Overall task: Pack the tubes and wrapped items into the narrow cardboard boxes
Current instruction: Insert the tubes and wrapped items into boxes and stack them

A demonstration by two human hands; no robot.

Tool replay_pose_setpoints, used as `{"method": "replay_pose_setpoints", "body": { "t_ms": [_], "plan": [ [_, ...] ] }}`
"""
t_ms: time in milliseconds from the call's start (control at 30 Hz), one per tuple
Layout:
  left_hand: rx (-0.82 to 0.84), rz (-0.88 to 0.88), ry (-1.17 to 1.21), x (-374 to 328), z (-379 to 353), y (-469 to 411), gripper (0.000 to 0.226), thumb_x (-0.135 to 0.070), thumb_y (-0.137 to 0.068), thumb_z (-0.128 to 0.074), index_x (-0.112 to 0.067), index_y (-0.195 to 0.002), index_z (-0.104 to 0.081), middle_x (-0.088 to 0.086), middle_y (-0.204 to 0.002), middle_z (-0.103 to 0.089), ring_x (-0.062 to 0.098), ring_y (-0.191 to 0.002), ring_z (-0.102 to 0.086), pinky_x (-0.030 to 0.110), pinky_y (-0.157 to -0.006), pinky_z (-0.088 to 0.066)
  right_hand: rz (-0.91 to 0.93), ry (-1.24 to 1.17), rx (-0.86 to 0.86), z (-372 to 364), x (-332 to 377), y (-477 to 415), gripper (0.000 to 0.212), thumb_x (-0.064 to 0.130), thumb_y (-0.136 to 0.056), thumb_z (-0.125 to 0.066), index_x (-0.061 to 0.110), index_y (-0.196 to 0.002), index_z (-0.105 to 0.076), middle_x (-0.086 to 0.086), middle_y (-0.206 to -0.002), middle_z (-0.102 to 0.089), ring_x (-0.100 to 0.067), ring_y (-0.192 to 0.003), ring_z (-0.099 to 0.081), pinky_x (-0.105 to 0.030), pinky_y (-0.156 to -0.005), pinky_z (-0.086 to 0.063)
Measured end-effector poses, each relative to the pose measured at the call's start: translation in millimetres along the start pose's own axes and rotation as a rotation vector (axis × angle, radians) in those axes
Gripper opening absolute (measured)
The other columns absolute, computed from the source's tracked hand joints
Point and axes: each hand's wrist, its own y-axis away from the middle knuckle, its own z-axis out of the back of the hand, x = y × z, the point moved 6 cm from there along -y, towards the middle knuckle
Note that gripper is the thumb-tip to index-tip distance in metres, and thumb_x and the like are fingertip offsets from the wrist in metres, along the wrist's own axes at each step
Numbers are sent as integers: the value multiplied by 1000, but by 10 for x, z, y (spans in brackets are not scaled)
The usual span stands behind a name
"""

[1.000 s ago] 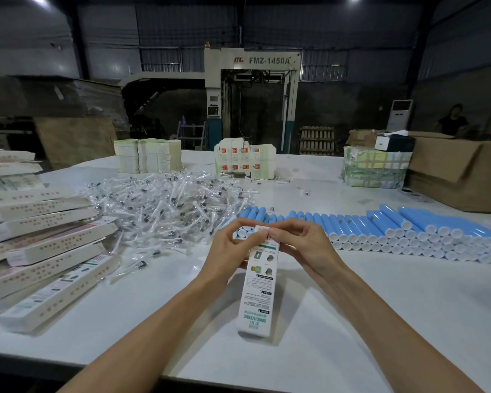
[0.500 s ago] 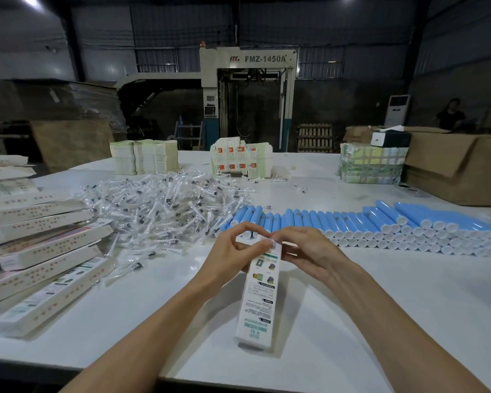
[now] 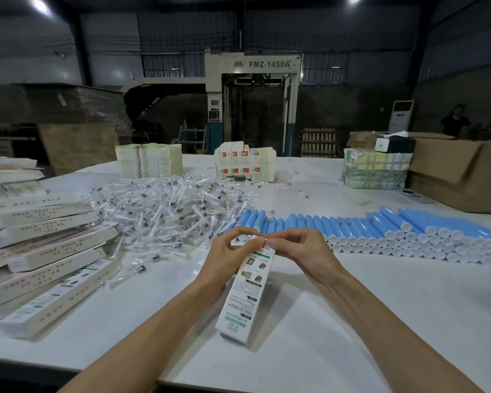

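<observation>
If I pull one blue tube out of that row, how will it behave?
Probably rolls: the tubes are round on a smooth table. Likely stiff: all lie straight. Stacked side by side, so neighbours may shift.

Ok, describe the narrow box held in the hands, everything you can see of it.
The narrow box is long, white cardboard printed with green lettering, small product pictures and a barcode by its far end. It slants, far end raised, near end low over the white table; whether it touches the table is unclear. The left hand grips its upper part, and the right hand pinches the far-end flap with its fingertips.
</observation>
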Motion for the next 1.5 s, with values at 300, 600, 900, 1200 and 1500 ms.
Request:
{"method": "replay_pose_setpoints", "body": {
  "t_ms": [300,600,900,1200,1500],
  "plan": [
    [-159,-11,132,21,41,-67,23,-30,-96,-81,-22,-114,-69,17,-93,-81,25,-76,-77,29,-60,-59,-109,-230,-96,-187,-165,-5,32,30,-102,-67,6,-123,-71,-13,-112,-78,-29,-108,-74,-33,-86,-59],
    [-132,-30,355,-97,-101,-130,33,-31,-100,-74,-16,-124,-58,17,-93,-77,26,-85,-75,30,-60,-60,-312,-313,205,-279,-172,337,60,63,-101,-55,13,-131,-70,-19,-114,-71,-33,-92,-70,-46,-84,-61],
    [79,-189,-246,80,-742,-87,38,-36,-106,-63,-30,-141,-51,-10,-131,-63,1,-118,-64,27,-92,-54,-190,166,-285,884,17,886,50,60,-100,-59,24,-133,-68,4,-113,-77,-14,-91,-75,-28,-73,-59],
    [196,-510,-764,152,-801,84,34,-3,-100,-69,-29,-121,-69,-10,-119,-67,15,-115,-59,38,-95,-48,-180,1462,-737,2750,968,1918,47,52,-104,-51,22,-141,-57,-8,-130,-63,-30,-120,-58,-42,-93,-50],
    [197,-517,-791,134,-782,91,30,4,-99,-68,-24,-108,-75,-2,-113,-66,25,-113,-57,42,-93,-45,-456,1883,-962,3811,1840,2480,47,49,-104,-57,11,-130,-53,-18,-125,-66,-39,-117,-61,-50,-96,-47]
  ]
}}
